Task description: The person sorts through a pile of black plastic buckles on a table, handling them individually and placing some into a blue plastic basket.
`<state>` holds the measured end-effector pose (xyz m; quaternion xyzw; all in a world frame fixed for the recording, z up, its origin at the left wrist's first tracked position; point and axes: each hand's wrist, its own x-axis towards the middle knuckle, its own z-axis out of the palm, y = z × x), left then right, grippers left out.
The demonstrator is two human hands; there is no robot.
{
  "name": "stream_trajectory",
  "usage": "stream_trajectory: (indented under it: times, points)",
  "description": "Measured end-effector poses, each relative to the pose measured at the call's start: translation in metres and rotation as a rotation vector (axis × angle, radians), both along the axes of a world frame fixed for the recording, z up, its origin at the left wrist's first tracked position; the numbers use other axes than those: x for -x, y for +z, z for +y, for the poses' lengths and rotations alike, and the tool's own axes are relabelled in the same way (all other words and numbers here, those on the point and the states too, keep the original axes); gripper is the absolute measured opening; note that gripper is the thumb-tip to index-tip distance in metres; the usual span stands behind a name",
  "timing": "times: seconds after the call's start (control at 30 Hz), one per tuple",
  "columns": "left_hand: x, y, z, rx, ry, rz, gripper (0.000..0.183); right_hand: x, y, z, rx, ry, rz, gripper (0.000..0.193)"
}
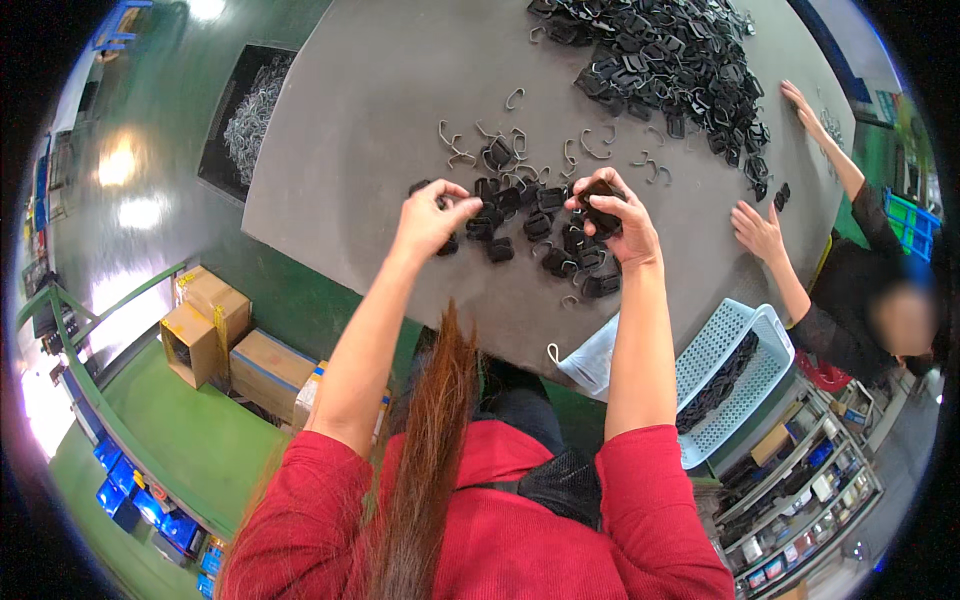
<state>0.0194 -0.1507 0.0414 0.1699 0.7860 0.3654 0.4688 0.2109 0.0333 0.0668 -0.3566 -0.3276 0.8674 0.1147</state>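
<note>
My right hand point(632, 228) is closed around a black plastic buckle point(603, 208), held just above the grey table point(345, 150). To the left, my left hand point(430, 222) has its thumb and forefinger pinched together; whatever is between them is too small to make out. Between and below my hands lie several loose black buckles point(499, 249), some with wire hooks on them. Bent metal wire hooks point(595, 146) are scattered on the table just beyond my hands.
A large heap of black buckles point(660, 60) covers the table's far right. At right, a co-worker's hands point(762, 232) rest on the table. A light blue basket point(735, 335) holds dark parts near my right arm. A black tray of wire hooks point(255, 110) and cardboard boxes point(265, 360) stand left.
</note>
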Motion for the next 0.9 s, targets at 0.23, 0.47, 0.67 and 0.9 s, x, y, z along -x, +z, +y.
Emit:
stream_trajectory:
  times: [0.23,0.47,0.67,0.9]
  points:
    - [-0.050,-0.018,0.004,0.110,-0.281,0.576,0.039,0.051,-0.031,-0.020,-0.812,0.567,-0.356,0.020]
    - [-0.034,-0.007,-0.012,0.117,-0.137,0.228,0.029,0.062,-0.041,-0.049,-1.549,0.870,-0.697,0.028]
    - [-0.004,-0.012,-0.067,-0.159,0.264,-0.252,0.022,0.081,-0.030,-0.055,-1.507,0.841,-0.552,0.023]
    - [0.004,-0.009,-0.103,-0.143,0.459,-0.328,0.022,0.097,-0.043,-0.073,-1.712,0.878,-0.519,0.021]
